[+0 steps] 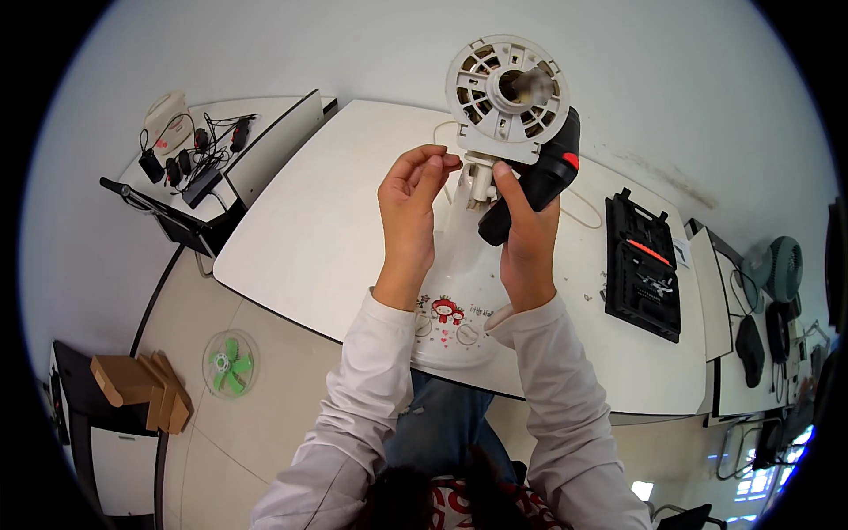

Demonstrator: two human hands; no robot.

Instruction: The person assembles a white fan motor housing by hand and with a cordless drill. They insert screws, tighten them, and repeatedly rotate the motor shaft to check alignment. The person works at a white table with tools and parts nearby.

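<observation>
- White table point(300, 238) against a pale wall point(336, 44), with an open black tool case point(624, 305) toward its right end; a green fan blade point(231, 364) is down on the tiled floor point(212, 450).
- White fan point(458, 252) directly ahead of the person, its printed base point(455, 355) at the table's near edge. Its bare fan head point(511, 125), blade and cage off, faces the person.
- Left hand point(413, 196): fingers curled, tips drawn toward the thumb, just beside the fan's neck point(481, 181). Whether they pinch something small, I cannot tell.
- Right hand point(530, 234): wrapped around the black power screwdriver point(549, 172), thumb up beside the neck.
- Handling, as I judge it: the fan is probably top-heavy, with the motor in its head; the shell looks stiff, smooth and a little slippery. Slotted plastic ribs could crack under a squeeze, so steady it by the column or base.
- Screwdriver: likely dense but easy to grip around its handle.
</observation>
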